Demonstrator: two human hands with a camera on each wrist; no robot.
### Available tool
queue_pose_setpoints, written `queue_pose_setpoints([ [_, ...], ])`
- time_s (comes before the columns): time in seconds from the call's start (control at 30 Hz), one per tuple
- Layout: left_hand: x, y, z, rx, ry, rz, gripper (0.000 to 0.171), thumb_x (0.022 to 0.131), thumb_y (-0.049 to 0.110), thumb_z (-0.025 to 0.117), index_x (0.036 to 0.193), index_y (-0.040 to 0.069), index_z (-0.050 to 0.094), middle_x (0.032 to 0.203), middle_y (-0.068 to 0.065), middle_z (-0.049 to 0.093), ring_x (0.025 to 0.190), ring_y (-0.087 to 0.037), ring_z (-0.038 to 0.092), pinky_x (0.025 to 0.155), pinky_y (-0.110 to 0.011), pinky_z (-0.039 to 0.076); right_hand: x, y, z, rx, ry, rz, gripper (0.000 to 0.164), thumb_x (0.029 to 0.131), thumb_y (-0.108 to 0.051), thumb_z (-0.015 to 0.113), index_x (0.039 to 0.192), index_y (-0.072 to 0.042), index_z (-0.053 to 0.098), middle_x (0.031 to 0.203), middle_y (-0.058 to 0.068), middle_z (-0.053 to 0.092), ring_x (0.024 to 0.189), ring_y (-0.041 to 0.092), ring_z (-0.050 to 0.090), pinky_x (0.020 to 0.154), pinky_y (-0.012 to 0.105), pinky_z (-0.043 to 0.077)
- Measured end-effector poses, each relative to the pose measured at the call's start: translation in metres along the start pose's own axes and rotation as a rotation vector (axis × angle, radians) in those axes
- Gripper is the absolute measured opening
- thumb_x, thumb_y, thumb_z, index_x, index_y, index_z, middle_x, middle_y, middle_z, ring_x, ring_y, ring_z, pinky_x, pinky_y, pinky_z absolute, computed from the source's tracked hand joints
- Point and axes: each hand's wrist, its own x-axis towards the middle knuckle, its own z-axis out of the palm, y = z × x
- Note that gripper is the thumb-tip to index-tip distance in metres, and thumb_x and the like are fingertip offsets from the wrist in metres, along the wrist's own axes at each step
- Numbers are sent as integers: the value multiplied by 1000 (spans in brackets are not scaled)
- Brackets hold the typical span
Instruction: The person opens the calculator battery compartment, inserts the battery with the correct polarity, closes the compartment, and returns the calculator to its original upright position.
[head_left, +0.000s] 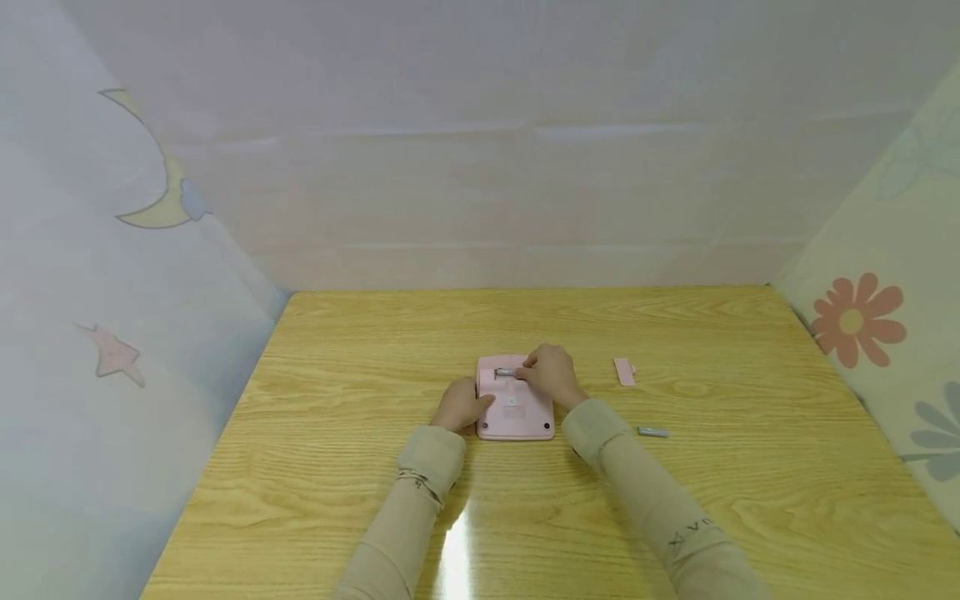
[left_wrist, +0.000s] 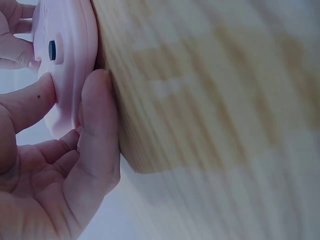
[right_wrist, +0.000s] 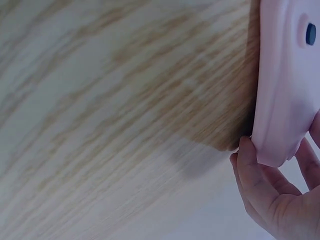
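A pink device (head_left: 513,421) with black round feet lies back up on the table, its battery slot uncovered near the far edge. My left hand (head_left: 459,405) grips its left side, the thumb (left_wrist: 35,100) on the upper face and the fingers along the side and underneath. A silvery battery (head_left: 505,372) shows at the slot. Over the device's far right part, my right hand (head_left: 553,373) pinches this battery's right end, which the fingertips hide. Its other fingers (right_wrist: 252,167) reach down by the device's far right edge in the right wrist view.
A small pink battery cover (head_left: 624,372) lies on the wooden table (head_left: 337,467) to the right of the device. Nearer, a second battery (head_left: 652,432) rests right of my right forearm. Printed cloth walls (head_left: 480,208) stand behind and on both sides.
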Motion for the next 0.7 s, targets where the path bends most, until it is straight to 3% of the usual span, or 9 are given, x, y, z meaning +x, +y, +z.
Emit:
queue_pose_setpoints([
  [0.5,0,1,-2,-16,-14,-18,21,89,20,60,82,1,55,67,-6,53,52,-14,50,43,-24,41,1,3,-3,39,-36,8,29,77,-26,73,89,1,70,96,14,65,88,27,59,73,38,49],
  [0.7,0,1,-2,3,-12,-9,22,88,20,60,77,2,54,62,-5,50,49,-13,47,42,-23,38,0,6,-6,76,-64,3,29,81,-26,69,93,0,69,103,16,61,96,30,55,81,42,46],
])
